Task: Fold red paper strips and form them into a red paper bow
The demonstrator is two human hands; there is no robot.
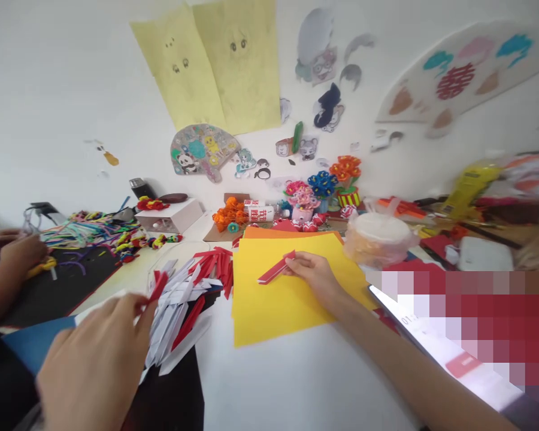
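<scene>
My right hand (312, 272) is closed over the yellow paper sheets (273, 317), its thumb and fingers pinching a red folded paper strip (272, 272) with a white edge. In the lower left, my left hand (99, 353), slightly blurred, pinches another red paper strip (159, 286) between thumb and forefinger. Just beyond it lies a heap of white folded paper strips (166, 326), with red strips (215, 263) on its far side. Orange paper (291, 232) shows under the back of the yellow stack. A white surface (269, 383) is in front of me.
Another person's hands (20, 251) work at the left beside colourful pipe cleaners (90, 227). A lidded cup in a bag (377, 236) stands right of the yellow paper. A lit phone (431, 341) lies at the lower right. Fuzzy flower pots (302, 206) line the wall.
</scene>
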